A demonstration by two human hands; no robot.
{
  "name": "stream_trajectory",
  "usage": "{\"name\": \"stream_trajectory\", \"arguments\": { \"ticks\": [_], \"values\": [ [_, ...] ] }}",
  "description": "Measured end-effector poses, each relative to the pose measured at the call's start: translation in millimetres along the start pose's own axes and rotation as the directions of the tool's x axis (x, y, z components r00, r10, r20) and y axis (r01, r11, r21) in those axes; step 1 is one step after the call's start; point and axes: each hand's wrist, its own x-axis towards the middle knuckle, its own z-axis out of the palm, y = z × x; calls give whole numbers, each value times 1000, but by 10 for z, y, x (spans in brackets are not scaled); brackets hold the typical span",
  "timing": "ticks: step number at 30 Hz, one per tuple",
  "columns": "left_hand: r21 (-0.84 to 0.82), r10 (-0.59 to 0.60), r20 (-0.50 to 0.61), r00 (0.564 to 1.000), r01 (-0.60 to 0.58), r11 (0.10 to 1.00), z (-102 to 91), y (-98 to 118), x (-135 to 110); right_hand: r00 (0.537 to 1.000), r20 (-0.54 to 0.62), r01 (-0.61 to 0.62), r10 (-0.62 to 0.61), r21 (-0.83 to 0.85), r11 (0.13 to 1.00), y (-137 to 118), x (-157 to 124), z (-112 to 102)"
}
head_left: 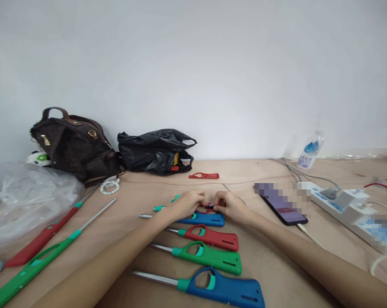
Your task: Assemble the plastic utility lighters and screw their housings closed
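Observation:
My left hand [187, 204] and my right hand [229, 206] meet at the middle of the table, fingers pinched together on a small red and black part [209, 205]. Directly below them lies a row of long-nosed gas lighters: a blue lighter [202, 219], a red lighter [211, 237], a green lighter [209, 256] and a larger blue lighter [225, 289] nearest me. Each has a metal tube pointing left. A loose red handle shell [204, 175] rests farther back.
A long red lighter [42, 236] and long green lighter [36, 263] lie at left beside a clear plastic bag [23, 196]. Brown handbag [74, 143] and black bag [156, 150] stand by the wall. Phone [285, 204], power strip [347, 205] and bottle [310, 149] sit right.

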Motion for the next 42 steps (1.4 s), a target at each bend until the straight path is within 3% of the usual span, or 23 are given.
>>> {"name": "stream_trajectory", "arguments": {
  "ticks": [4,8,12,15,24,29,35,39,42],
  "values": [
    [-61,-24,30,999,26,998,-89,0,-5,1000,5,-1,1,-15,1000,-30,-11,-13],
    [-194,-123,38,992,128,973,-336,-97,-11,1000,0,-2,2,-17,1000,-44,-16,-18],
    [-73,-294,-111,949,287,955,-577,-244,-105,1000,2,17,-17,10,1000,-10,-5,-5],
    [0,-340,-103,935,342,940,-641,-334,-229,1000,-1,27,-27,11,1000,19,5,5],
    [110,-265,35,964,260,959,-585,-345,-412,1000,4,12,-12,1,1000,22,6,-2],
    [52,-251,-62,966,254,966,-566,-109,-337,1000,7,9,-9,11,1000,2,1,-9],
    [-51,-232,-42,972,230,972,-406,190,-246,1000,-1,7,-7,-9,1000,-23,-7,-19],
    [-70,-181,-47,982,178,982,-298,273,-208,1000,2,19,-19,-12,1000,5,2,-11],
    [-172,-194,-79,978,178,969,-245,276,-187,1000,9,24,-24,-10,1000,25,12,-6]
  ]
}}
